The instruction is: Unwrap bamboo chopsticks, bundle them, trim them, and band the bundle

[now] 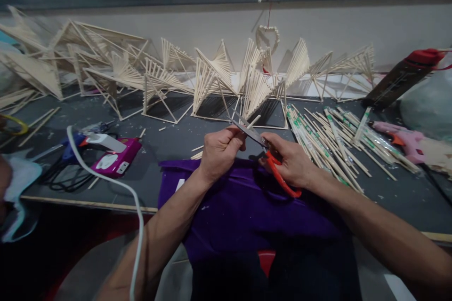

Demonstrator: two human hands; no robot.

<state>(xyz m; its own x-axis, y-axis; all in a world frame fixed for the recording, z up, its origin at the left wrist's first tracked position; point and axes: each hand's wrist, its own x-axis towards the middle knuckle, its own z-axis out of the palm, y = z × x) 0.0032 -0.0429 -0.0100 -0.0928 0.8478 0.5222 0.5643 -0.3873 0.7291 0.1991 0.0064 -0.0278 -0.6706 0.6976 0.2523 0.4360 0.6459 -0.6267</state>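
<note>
My right hand (291, 162) is closed around scissors (278, 176) with orange-red handles. Their blades are parted and point up and left, across a short wooden stick (254, 121). The stick's near end is pinched in the closed fingers of my left hand (219, 154), just left of the blades. Purple cloth (243, 211) covers my lap and the table edge below both hands. A few pale sticks (197, 152) lie beside my left hand, partly hidden by it.
Twisted stick structures (212, 73) line the back of the table. On the right are wrapped chopsticks (328, 136), a pink glue gun (402, 138) and a leaning dark bottle (402, 77). Leftward lie a magenta power adapter (120, 156), a blue glue gun (73, 150) and a white cable (106, 174).
</note>
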